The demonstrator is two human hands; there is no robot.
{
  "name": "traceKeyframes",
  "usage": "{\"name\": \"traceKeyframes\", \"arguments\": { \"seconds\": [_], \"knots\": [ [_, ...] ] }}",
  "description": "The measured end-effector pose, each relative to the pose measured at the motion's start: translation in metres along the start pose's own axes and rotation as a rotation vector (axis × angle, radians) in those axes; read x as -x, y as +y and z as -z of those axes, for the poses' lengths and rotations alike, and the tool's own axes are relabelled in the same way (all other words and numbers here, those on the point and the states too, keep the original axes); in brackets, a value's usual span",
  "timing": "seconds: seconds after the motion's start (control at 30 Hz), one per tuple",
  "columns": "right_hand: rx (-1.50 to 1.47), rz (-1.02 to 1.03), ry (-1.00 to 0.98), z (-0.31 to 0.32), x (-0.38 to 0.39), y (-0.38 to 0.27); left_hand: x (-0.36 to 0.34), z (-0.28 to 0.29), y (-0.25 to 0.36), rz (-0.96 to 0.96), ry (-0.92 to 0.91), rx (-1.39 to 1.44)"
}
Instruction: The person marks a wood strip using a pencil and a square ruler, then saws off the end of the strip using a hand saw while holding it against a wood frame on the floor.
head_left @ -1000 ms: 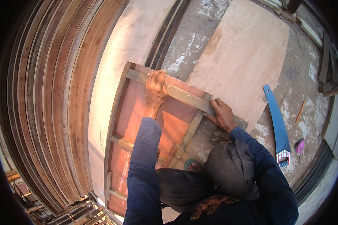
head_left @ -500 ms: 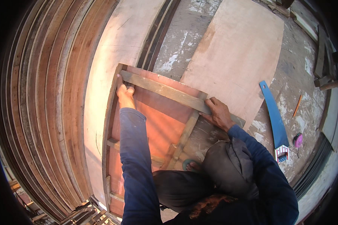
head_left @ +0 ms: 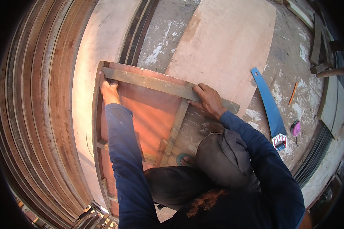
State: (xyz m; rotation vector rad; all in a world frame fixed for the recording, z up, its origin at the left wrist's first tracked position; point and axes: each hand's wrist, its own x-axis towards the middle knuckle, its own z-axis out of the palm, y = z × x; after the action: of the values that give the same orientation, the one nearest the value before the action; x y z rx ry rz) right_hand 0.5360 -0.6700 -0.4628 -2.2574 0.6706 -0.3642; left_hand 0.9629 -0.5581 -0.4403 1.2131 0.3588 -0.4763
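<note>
A loose wooden batten (head_left: 149,83) lies across the far end of a shallow panel frame with a reddish plywood face (head_left: 149,110). My left hand (head_left: 110,91) is closed at the batten's left end, its fingers against the frame's left side rail (head_left: 96,103). My right hand (head_left: 209,101) wraps over the batten farther right, near the corner of the frame, with the thumb on the near edge. Past that hand, the batten's right end sticks out beyond the frame. The undersides of both grips are hidden.
Long stacked boards (head_left: 38,95) fill the left side. A pale plywood sheet (head_left: 221,49) lies on the floor ahead. On the right are a blue handsaw (head_left: 269,103), an orange pencil (head_left: 293,92) and a pink tape measure (head_left: 296,128). My bent knees are close to the frame.
The whole scene has shifted left and slightly up in the view. Both hands keep about the same places on the batten, which still lies across the frame's far end.
</note>
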Motion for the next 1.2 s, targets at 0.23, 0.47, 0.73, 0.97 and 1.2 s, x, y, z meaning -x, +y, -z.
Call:
{"name": "traceKeyframes", "arguments": {
  "seconds": [0.23,0.47,0.73,0.97,1.2],
  "knots": [
    [0.007,-0.008,0.041,-0.008,0.000,0.005,0.035,0.017,0.007,-0.283,-0.312,-0.594],
    [0.004,-0.031,0.029,-0.004,0.001,0.008,0.066,-0.051,-0.005,-0.077,0.197,-0.342],
    [-0.005,-0.039,-0.002,-0.007,0.005,0.009,0.229,-0.022,-0.158,0.132,-0.152,-0.448],
    [0.009,-0.036,0.063,-0.001,0.011,0.010,0.243,-0.016,-0.195,0.045,-0.316,-0.515],
    [0.123,-0.108,0.480,0.064,0.031,0.050,0.242,-0.006,-0.183,-0.098,-0.383,-0.567]
  ]
}}
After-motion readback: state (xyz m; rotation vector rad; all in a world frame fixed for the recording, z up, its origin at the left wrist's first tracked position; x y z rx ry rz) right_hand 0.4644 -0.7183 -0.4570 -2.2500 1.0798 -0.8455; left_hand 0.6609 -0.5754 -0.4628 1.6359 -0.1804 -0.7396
